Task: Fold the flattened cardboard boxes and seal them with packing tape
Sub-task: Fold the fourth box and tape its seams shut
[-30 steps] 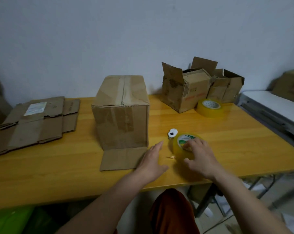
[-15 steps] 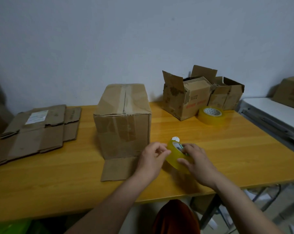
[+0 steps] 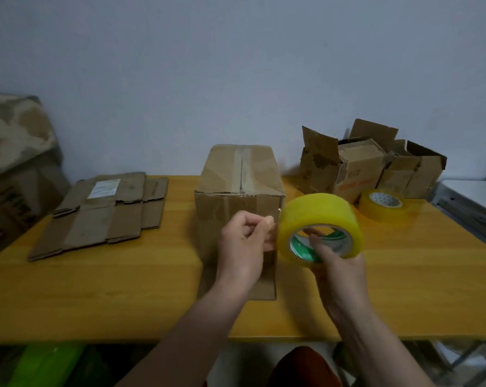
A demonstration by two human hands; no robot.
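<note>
Right hand [image 3: 338,270] holds the tape roll [image 3: 320,229] lifted off the desk [image 3: 96,289], fingers through its core. Left hand [image 3: 243,243] pinches at the roll's left edge, apparently at the tape's free end. The box [image 3: 239,196] stands directly behind both hands, left hand nearer, its taped top seam running away from the viewer. Judged next: draw tape leftward toward the box's near face. Flattened boxes [image 3: 102,213] lie far left.

head view, looking down, table [image 3: 96,289] close
</note>
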